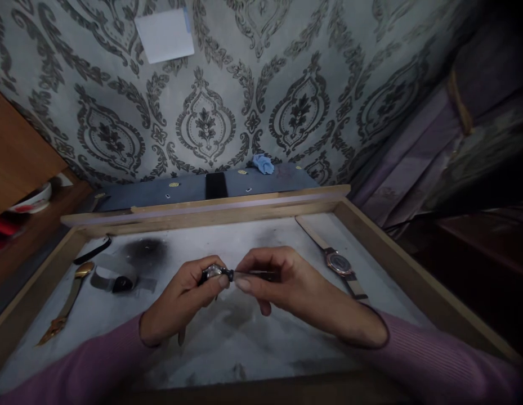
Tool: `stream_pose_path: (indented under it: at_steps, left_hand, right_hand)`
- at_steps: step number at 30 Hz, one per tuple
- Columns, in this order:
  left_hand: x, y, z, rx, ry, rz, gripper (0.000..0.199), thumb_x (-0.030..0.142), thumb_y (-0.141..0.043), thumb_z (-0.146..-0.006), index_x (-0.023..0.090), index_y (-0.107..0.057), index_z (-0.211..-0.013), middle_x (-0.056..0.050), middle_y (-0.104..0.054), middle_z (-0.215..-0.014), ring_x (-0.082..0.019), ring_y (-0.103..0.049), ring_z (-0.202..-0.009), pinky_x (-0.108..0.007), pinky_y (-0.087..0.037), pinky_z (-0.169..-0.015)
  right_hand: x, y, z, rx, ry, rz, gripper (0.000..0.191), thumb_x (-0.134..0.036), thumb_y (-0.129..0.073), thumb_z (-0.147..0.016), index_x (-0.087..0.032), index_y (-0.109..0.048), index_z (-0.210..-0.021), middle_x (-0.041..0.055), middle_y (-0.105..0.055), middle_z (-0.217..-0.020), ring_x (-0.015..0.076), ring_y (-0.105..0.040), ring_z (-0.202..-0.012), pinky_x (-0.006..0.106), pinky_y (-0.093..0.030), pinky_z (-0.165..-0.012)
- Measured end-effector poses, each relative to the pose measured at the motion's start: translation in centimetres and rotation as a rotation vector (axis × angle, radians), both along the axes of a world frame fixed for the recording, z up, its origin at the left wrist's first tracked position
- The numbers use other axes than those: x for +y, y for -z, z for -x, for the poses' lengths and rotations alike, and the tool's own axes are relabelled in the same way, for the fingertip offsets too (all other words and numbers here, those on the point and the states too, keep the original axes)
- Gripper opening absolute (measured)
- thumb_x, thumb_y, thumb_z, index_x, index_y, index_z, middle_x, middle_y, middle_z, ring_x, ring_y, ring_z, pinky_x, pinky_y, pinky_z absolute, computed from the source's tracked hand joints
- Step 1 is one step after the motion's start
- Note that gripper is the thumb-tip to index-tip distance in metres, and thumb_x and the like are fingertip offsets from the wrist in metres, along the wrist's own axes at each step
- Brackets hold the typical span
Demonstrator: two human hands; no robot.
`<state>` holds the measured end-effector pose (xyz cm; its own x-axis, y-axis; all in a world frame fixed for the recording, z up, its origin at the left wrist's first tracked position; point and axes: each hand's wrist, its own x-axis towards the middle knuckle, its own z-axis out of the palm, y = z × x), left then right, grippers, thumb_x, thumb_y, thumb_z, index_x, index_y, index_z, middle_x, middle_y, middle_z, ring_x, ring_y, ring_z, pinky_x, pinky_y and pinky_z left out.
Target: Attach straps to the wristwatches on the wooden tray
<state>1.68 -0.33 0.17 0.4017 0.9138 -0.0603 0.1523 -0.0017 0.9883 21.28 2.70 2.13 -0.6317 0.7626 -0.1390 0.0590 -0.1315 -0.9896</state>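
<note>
My left hand (193, 289) is closed around a small wristwatch (214, 272) with a silvery case, its thumb pressed on the case. Between the thumb and fingers of my right hand (276, 278) is a slim metal tool (261, 275); its exact kind is hard to make out. The tool's tip meets the dark end of the watch, near the strap. Both hands are over the middle of a white-bottomed wooden tray (244, 216). To their right lies a wristwatch with a brown and beige strap (339, 262).
Left in the tray are a gold-coloured watch (71, 295), a watch with a mesh band (121, 283) and a black strap (94, 251). Beyond the rim are a black phone (216, 185) and a crumpled blue cloth (263, 163). A patterned wall rises behind.
</note>
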Motion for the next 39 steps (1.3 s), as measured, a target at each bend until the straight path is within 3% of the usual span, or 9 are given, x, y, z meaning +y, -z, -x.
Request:
stream_pose_path:
  at_steps: [5,18,32,39]
  left_hand:
    - [0.0,0.1,0.0,-0.031,0.033,0.045,0.025,0.036,-0.051,-0.089,0.016,-0.051,-0.075,0.008,-0.032,-0.058,-0.009,-0.026,-0.051,-0.022,-0.022,-0.048]
    - [0.2,0.5,0.0,-0.262,0.069,0.265,0.022,0.033,-0.053,-0.087,0.013,-0.059,-0.082,0.009,-0.028,-0.053,-0.008,-0.017,-0.047,-0.024,-0.014,-0.045]
    - [0.8,0.1,0.3,-0.196,0.091,0.291,0.026,0.038,-0.052,-0.085,0.012,-0.060,-0.083,0.010,-0.027,-0.050,-0.008,-0.016,-0.045,-0.024,-0.014,-0.045]
    - [0.9,0.0,0.5,-0.244,0.078,0.352,0.020,0.035,-0.057,-0.083,0.015,-0.053,-0.080,0.011,-0.025,-0.049,-0.006,-0.014,-0.044,-0.023,-0.010,-0.043]
  right_hand:
    - [-0.1,0.8,0.5,-0.021,0.094,0.010,0.027,-0.035,-0.076,-0.069,-0.012,-0.061,-0.067,-0.0046,-0.054,-0.054,0.0026,-0.042,-0.036,0.016,-0.031,-0.036]
    - [0.0,0.0,0.3,-0.084,0.087,0.034,0.025,-0.033,-0.075,-0.069,-0.012,-0.062,-0.066,-0.0051,-0.054,-0.051,0.0020,-0.040,-0.034,0.016,-0.030,-0.036]
    - [0.6,0.1,-0.1,-0.093,0.066,0.032,0.025,-0.034,-0.075,-0.070,-0.013,-0.062,-0.066,-0.0054,-0.053,-0.050,0.0024,-0.039,-0.036,0.017,-0.029,-0.036]
    - [1.0,0.4,-0.4,-0.107,0.074,0.013,0.022,-0.029,-0.073,-0.071,-0.014,-0.059,-0.066,-0.0058,-0.054,-0.048,0.0025,-0.040,-0.035,0.016,-0.028,-0.036]
